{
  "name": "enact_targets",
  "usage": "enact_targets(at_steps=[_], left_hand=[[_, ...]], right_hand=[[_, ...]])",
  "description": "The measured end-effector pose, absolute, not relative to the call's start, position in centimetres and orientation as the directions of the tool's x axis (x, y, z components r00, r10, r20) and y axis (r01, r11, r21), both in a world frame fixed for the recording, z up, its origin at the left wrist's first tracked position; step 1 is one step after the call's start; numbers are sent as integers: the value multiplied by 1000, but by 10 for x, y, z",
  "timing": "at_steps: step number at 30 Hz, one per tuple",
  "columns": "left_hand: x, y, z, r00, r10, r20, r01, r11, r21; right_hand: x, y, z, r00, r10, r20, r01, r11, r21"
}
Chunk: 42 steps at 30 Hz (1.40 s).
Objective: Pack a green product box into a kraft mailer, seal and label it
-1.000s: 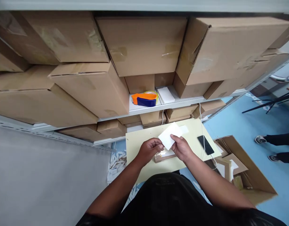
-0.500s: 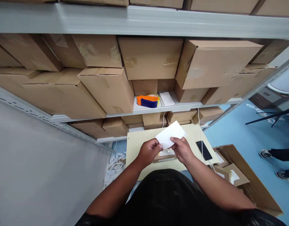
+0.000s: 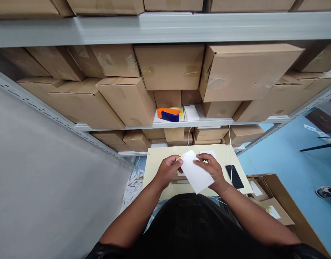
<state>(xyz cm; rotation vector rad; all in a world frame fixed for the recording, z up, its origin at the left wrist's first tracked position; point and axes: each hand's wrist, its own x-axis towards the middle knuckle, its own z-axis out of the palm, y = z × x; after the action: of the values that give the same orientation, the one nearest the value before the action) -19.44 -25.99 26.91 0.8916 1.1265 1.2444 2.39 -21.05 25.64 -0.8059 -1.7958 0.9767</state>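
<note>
A white paper sheet point(image 3: 197, 173), perhaps a label, is held over the small table between both hands. My left hand point(image 3: 168, 169) pinches its upper left corner, where a small yellow printed bit shows. Along the sheet's upper right edge, my right hand point(image 3: 211, 170) grips with thumb and fingers. Below the hands lies a small cardboard box point(image 3: 181, 182) with a white and yellow patch on top, partly hidden by the sheet. Another white paper point(image 3: 208, 153) rests on the table behind my right hand.
A cream table point(image 3: 154, 163) carries a black phone point(image 3: 234, 176) with a white cable. Shelves ahead hold cardboard boxes point(image 3: 169, 67), an orange and blue tape dispenser point(image 3: 169, 114) and a white stack point(image 3: 191, 113). A large open carton point(image 3: 289, 201) stands right; paper scraps point(image 3: 132, 187) lie left.
The sheet has turned and its free end now points down toward my body. My right hand has shifted to its upper right edge. The yellow corner has come into view at my left fingers.
</note>
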Motion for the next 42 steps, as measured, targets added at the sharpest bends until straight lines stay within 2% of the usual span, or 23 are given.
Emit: enact_targets(at_steps=[2,4,6,9,12,15,19,29,42], left_hand=[[-194,-261,275,-55,991,-120,-181,108,978],[-196,-262,277,-62,993,-102,-126,94,988],[-198,-261,275,-58,992,-108,-62,105,993],[-201,-262,270,-42,991,-131,37,132,991],[-204,-265,270,5,989,-150,24,150,988],[-208,-269,274,48,988,-148,-110,153,982],[-218,-275,277,2,990,-144,-230,141,963],[-229,-284,281,47,982,-185,-203,191,960],[-223,-281,277,109,965,-240,-181,256,950]], right_hand=[[26,-205,249,-347,895,280,65,320,-945],[27,-199,244,-352,935,45,-38,34,-999],[27,-194,245,-452,878,-156,-129,-238,-963],[22,-195,253,-627,733,-263,-95,-408,-908],[11,-201,261,-638,691,-340,-18,-455,-890],[0,-209,265,-575,736,-358,-52,-469,-882],[-5,-215,269,-542,762,-353,-45,-446,-894],[-11,-223,271,-507,780,-367,83,-379,-922],[-3,-225,269,-507,760,-406,111,-410,-905]])
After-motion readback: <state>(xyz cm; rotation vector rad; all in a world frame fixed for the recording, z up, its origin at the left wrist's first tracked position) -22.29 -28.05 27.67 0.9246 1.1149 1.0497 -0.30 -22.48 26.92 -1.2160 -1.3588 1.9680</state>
